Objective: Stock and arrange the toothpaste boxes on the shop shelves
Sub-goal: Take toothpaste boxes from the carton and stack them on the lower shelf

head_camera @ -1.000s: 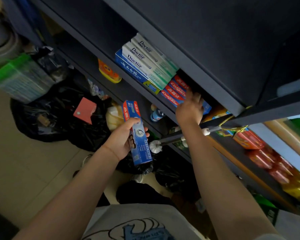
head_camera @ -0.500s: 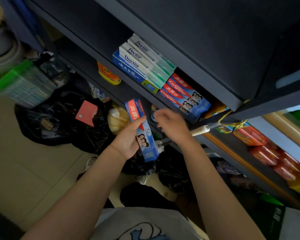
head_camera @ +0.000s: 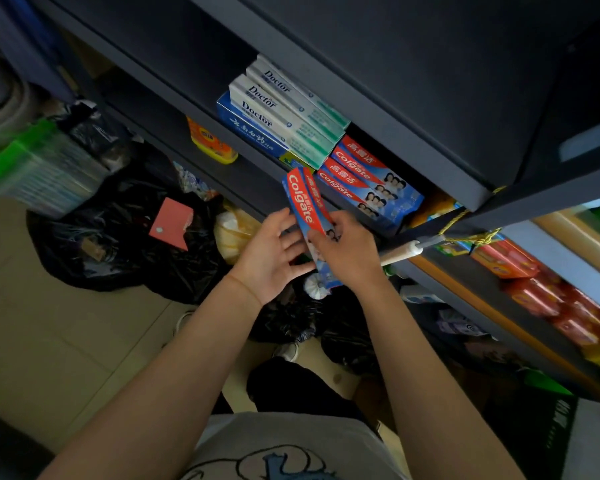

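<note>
While the Colgate box (head_camera: 305,205) stands nearly on end in front of the shelf edge, we see both hands meeting on its lower half. The right hand (head_camera: 349,251) wraps that lower part, its fingers (head_camera: 329,233) curled closed over the printed face so that the red band with the white lettering rises clear above them. The left hand (head_camera: 274,252) lies against the box's left side with its fingers (head_camera: 293,242) spread and mostly straight, palm turned toward the carton; we cannot tell whether it grips or only steadies. The box's top corner reaches up beyond the fingertips, close to the front lip of the dark shelf (head_camera: 257,174).

Just past the right fingers, up and to the right, the stacked Colgate boxes (head_camera: 368,181) lie flat on that shelf, red ends toward us. Further up from both sets of fingertips sit the white and green Doctor boxes (head_camera: 284,109), stacked on a blue box (head_camera: 253,133). To the left of the left fingers, on the same shelf, a yellow pack (head_camera: 210,143) stands apart.

Below and left of the left hand, black bags (head_camera: 125,237) lie on the floor with a red card (head_camera: 172,223) on top. Right of the right wrist a white handle (head_camera: 400,252) juts out, with red packets (head_camera: 548,299) on a lower shelf beyond.
</note>
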